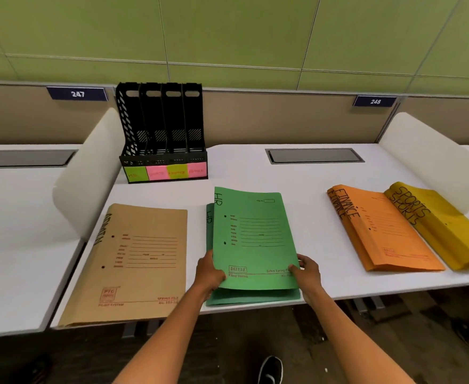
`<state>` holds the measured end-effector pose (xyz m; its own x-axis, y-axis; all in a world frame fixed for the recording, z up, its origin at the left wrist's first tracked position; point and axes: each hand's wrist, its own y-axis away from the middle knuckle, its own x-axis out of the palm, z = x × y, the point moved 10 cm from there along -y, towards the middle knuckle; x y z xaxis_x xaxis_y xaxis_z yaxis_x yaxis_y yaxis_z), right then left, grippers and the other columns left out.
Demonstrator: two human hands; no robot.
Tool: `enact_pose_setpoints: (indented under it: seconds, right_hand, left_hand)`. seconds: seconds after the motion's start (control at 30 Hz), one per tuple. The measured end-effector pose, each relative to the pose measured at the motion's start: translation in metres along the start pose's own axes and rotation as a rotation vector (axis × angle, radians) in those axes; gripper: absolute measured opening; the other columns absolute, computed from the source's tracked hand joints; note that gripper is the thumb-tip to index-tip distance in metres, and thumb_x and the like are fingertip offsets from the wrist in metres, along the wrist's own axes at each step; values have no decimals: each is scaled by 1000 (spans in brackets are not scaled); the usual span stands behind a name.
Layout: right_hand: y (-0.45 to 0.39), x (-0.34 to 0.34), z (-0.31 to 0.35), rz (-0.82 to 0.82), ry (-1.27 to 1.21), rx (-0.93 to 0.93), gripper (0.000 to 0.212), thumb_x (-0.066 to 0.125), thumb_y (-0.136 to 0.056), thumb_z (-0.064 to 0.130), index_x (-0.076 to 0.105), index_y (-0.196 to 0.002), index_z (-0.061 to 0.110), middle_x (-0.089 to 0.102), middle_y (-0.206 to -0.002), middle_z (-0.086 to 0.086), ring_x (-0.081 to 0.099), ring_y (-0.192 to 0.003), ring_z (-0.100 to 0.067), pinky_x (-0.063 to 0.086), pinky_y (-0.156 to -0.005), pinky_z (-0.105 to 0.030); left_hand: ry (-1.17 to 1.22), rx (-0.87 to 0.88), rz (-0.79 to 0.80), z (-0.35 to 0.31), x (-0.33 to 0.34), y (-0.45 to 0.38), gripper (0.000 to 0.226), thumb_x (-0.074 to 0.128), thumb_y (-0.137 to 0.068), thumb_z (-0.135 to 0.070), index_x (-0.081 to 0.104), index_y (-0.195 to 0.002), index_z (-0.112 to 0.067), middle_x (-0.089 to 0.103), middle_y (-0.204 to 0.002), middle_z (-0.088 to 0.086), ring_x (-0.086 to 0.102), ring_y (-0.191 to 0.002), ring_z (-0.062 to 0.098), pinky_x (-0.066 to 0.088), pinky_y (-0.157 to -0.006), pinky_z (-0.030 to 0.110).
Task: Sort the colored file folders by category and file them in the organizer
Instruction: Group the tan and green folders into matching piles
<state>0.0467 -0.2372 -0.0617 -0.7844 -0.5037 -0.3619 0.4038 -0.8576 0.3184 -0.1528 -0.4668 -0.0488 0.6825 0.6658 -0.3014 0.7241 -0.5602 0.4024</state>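
Nearest to us, the left hand (209,273) and the right hand (306,270) each clasp a lower corner of the top green folder (255,239), marked HR, thumbs over its front cover. It lies skewed on a second green folder (252,297), whose near edge hangs over the front lip of the worktop (324,184).

Risk one, in our judgement: lifting the top folder could drag the lower one off that lip onto the floor.

Risk two: the grip is at the bottom corners only, so the thin cover may bend or fall open on the way up.

To the left lies a brown folder (144,259), also overhanging the lip. To the right, orange folders (385,234) marked FINANCE are partly overlapped by yellow folders (443,225) marked SPORTS; pulling one pile may shift the other.

Farthest, the black organizer (162,134) stands with four narrow slots. Its coloured labels (167,171) are too blurred for us to read, so misfiling is the main hazard.
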Motion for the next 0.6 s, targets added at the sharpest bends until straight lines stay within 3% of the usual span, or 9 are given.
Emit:
enact_pose_setpoints:
  seconds: [0.1, 0.2, 0.27, 0.4, 0.47, 0.6]
  right_hand:
    - [7, 2, -3, 5, 43, 1, 40, 55, -93, 0, 52, -133, 5, 60, -126, -12, 61, -103, -25, 54, -90, -37]
    - [11, 4, -6, 5, 131, -10, 39, 53, -93, 1, 53, -131, 7, 61, -125, -9, 59, -94, -19, 49, -69, -20]
    - [12, 3, -9, -19, 207, -13, 35, 53, -92, 0, 58, -126, 6, 65, -120, -10, 58, -87, -18, 43, -61, -18]
    - [5, -1, -9, -38, 355, -17, 25, 53, -88, 2, 70, -106, 3, 72, -105, -13, 62, -78, -22, 53, -73, -33]
    - [0, -1, -8, -25, 405, -17, 26, 54, -87, 4, 69, -108, 1, 70, -109, -14, 65, -88, -27, 52, -83, -36]
    - [-5, 1, 4, -6, 381, -79, 28, 56, -89, 9, 67, -114, 4, 68, -116, -13, 64, -97, -28, 49, -82, -33]
  left_hand:
    - [-96, -29, -3, 12, -1, 3, 65, 68, -75, 11, 45, -132, -10, 54, -126, 14, 57, -115, 30, 56, -92, 41]
    - [-220, -99, 14, 25, -2, 5, 57, 68, -79, -4, 46, -131, -12, 46, -128, 14, 53, -117, 30, 52, -98, 41]
    - [-264, -133, 21, 31, -2, 6, 54, 66, -81, -11, 47, -131, -12, 44, -129, 15, 50, -119, 30, 49, -102, 42]
    - [-339, -154, 1, 29, 0, 6, 48, 62, -84, -17, 47, -129, -14, 45, -127, 14, 47, -120, 30, 46, -103, 43]
    - [-355, -157, -14, 28, -2, 5, 47, 61, -84, -18, 49, -129, -13, 49, -127, 14, 48, -121, 30, 46, -102, 43]
    - [-307, -204, -87, 28, -10, 5, 52, 60, -85, -22, 47, -135, -12, 50, -134, 15, 48, -123, 32, 45, -104, 44]
